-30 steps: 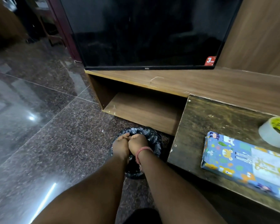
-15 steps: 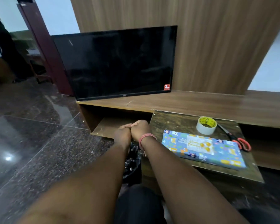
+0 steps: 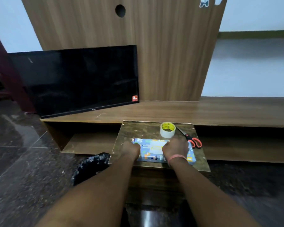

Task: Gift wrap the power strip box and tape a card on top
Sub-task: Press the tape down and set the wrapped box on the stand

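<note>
The wrapped box [image 3: 152,157], in blue cartoon-print paper, lies on a small worn wooden table [image 3: 143,128]. A pale card [image 3: 156,147] sits on its top face. My left hand [image 3: 131,149] holds the box's left end with curled fingers. My right hand [image 3: 175,147], a pink band at its wrist, covers the right part of the box with its fingers curled over the far edge. Both hands hide the box's ends. A roll of clear tape [image 3: 167,130] stands just behind the box.
Red-handled scissors [image 3: 193,140] lie at the table's right, next to the tape. A black bin bag [image 3: 90,163] sits on the dark polished floor left of the table. Behind the table runs a low wooden shelf unit [image 3: 220,112], with a black TV [image 3: 75,79] leaning on it.
Both hands left the black bin bag on the floor, moved right together and now sit apart on the wrapped box. The view rose and swung right.
</note>
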A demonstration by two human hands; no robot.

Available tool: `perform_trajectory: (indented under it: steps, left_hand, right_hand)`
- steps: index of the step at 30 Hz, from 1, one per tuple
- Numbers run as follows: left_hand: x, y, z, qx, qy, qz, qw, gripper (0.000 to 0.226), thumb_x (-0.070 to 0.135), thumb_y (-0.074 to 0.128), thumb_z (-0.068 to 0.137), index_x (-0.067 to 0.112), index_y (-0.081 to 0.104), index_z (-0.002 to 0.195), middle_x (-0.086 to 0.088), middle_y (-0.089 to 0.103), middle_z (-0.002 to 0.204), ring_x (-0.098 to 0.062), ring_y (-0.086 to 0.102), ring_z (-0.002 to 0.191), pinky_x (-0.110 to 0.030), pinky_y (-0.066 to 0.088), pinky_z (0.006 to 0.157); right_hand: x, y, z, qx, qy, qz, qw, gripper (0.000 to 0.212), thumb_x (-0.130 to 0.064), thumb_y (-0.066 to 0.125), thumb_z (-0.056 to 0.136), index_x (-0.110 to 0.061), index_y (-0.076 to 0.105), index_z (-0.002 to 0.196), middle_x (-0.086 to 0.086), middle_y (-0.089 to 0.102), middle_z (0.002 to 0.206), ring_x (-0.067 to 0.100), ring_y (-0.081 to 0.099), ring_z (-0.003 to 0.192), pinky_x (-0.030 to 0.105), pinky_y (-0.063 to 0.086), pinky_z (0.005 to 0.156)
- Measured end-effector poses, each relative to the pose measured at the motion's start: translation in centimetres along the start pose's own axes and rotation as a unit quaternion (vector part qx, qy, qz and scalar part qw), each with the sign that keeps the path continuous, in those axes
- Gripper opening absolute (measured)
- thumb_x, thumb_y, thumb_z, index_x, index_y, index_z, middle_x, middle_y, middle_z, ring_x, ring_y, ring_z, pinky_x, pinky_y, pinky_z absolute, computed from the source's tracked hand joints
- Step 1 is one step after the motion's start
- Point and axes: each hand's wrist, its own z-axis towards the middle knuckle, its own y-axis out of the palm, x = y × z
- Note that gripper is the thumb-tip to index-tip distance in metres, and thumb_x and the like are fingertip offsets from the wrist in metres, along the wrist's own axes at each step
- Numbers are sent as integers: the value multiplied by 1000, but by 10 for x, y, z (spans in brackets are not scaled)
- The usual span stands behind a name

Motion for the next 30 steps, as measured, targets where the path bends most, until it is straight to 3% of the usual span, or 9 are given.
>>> perform_trajectory:
  steps: [2, 5, 10, 15, 20, 24, 30]
  left_hand:
    - [-7, 7, 8, -11, -23, 20, 999, 42, 15, 60, 93, 7, 59, 134, -19, 62, 134, -36, 58, 124, -34, 48, 102]
    - [-13, 15, 21, -14, -30, 56, 998, 44, 17, 65, 89, 8, 59, 132, -19, 64, 130, -37, 60, 119, -39, 51, 101]
    - [-14, 11, 39, -4, -20, 76, 997, 53, 14, 72, 84, 9, 61, 135, -20, 64, 131, -36, 61, 120, -35, 50, 99]
    - [-13, 10, 45, 1, -26, 144, 989, 39, 13, 63, 87, 5, 62, 125, -22, 63, 125, -39, 61, 113, -32, 46, 85]
    - [-14, 29, 43, -15, 91, 213, 973, 66, 17, 69, 80, 26, 54, 144, -13, 54, 142, -34, 48, 130, -41, 43, 103]
    - [-17, 45, 43, 18, 107, 252, 962, 52, 27, 57, 92, 34, 54, 144, -7, 34, 162, -32, 30, 145, -49, 27, 115]
    - [-29, 35, 57, 43, 132, 234, 962, 43, 32, 58, 95, 28, 61, 137, -17, 51, 146, -39, 40, 136, -51, 34, 111]
  right_hand:
    - [25, -2, 6, 21, 56, -27, 998, 45, -22, 59, 88, -7, 54, 130, 19, 48, 138, 39, 45, 129, 42, 38, 107]
    - [44, 4, 14, -18, 119, -5, 993, 53, -28, 57, 92, -10, 42, 139, 20, 43, 146, 38, 42, 134, 44, 31, 113]
    - [36, 21, 24, -30, 67, -21, 997, 46, -25, 57, 92, -12, 47, 135, 15, 48, 140, 37, 44, 130, 42, 34, 109]
    - [27, 25, 40, -26, 82, -14, 996, 38, -28, 58, 93, -14, 56, 129, 12, 48, 137, 34, 40, 133, 46, 37, 109]
    - [49, 26, 57, -2, 99, -19, 995, 45, -28, 58, 95, -16, 49, 138, 14, 40, 142, 38, 43, 130, 48, 44, 103]
    - [50, 43, 59, 11, 69, -16, 997, 43, -24, 56, 94, -16, 49, 136, 14, 41, 140, 37, 44, 129, 44, 40, 103]
    - [54, 27, 86, 64, 93, -7, 994, 27, -23, 55, 93, -10, 63, 116, 16, 58, 122, 36, 57, 116, 41, 49, 92]
